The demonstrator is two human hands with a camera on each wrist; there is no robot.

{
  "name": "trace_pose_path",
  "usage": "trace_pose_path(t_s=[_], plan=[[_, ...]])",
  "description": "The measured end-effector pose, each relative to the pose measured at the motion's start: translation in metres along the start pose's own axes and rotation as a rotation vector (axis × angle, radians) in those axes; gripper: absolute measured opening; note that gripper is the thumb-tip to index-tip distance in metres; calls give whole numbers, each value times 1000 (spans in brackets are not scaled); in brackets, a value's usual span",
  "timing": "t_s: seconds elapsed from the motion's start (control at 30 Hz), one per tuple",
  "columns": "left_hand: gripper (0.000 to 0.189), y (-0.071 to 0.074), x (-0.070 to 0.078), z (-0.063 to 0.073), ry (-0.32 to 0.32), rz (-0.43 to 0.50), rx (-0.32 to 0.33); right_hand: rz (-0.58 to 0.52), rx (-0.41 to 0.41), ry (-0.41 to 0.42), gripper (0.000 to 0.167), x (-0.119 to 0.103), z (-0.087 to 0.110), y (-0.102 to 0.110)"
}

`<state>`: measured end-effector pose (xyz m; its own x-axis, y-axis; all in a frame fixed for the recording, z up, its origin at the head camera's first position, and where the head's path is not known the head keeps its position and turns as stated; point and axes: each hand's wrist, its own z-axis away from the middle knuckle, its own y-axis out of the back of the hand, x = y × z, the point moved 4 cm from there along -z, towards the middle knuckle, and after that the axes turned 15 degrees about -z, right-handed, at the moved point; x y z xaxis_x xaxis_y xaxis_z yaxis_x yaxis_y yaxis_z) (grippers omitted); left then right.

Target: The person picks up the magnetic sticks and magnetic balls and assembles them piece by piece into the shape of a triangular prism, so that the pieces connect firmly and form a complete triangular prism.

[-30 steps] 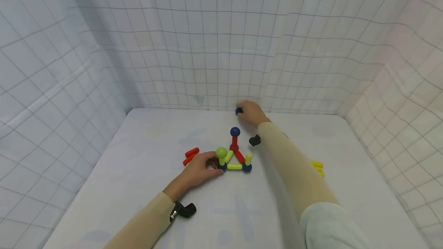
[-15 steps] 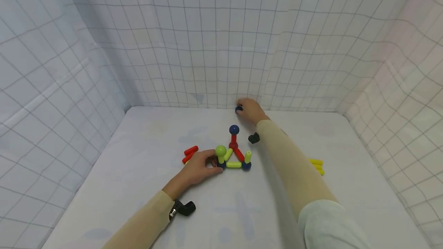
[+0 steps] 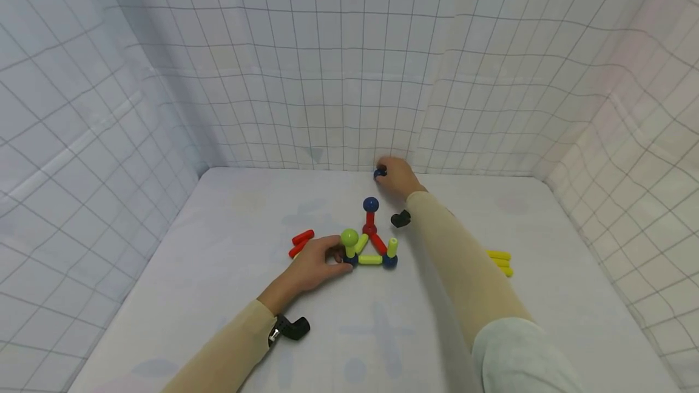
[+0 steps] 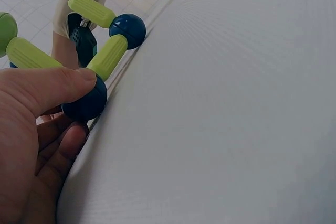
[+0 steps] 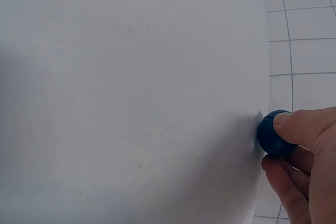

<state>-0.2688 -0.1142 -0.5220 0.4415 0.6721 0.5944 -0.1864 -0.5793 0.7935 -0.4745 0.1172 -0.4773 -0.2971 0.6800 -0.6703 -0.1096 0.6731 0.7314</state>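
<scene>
On the white table stands a ball-and-rod structure. Its triangular base has two light green rods and a red rod, joined by dark blue balls and a red ball. Upright rods rise from the corners, one topped by a light green ball, another by a blue ball; the third has a bare top. My left hand pinches the near-left blue corner ball between thumb and fingers. At the table's far edge, my right hand pinches a loose blue ball.
Red rods lie just beyond my left hand, partly hidden. Several yellow rods lie to the right of my right forearm. A white grid-patterned cloth rises behind the table and along both sides.
The loose blue ball in my right hand has shifted very slightly to the right. My left hand stays in place on the structure.
</scene>
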Motion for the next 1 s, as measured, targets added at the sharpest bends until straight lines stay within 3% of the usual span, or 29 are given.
trace_pose_path(t_s=[0.27, 0.57, 0.8, 1.0], plan=[[31, 2, 2, 0, 2, 5, 3, -43, -5, -36, 39, 9, 3, 5], [29, 1, 1, 1, -3, -6, 9, -272, 80, -80, 38, 12, 20, 15], [30, 2, 0, 1, -6, -14, 18, -409, 153, -51, 32, 8, 31, 28], [32, 1, 1, 1, 0, -6, 10, -403, 159, 16, 28, -2, 44, 39]])
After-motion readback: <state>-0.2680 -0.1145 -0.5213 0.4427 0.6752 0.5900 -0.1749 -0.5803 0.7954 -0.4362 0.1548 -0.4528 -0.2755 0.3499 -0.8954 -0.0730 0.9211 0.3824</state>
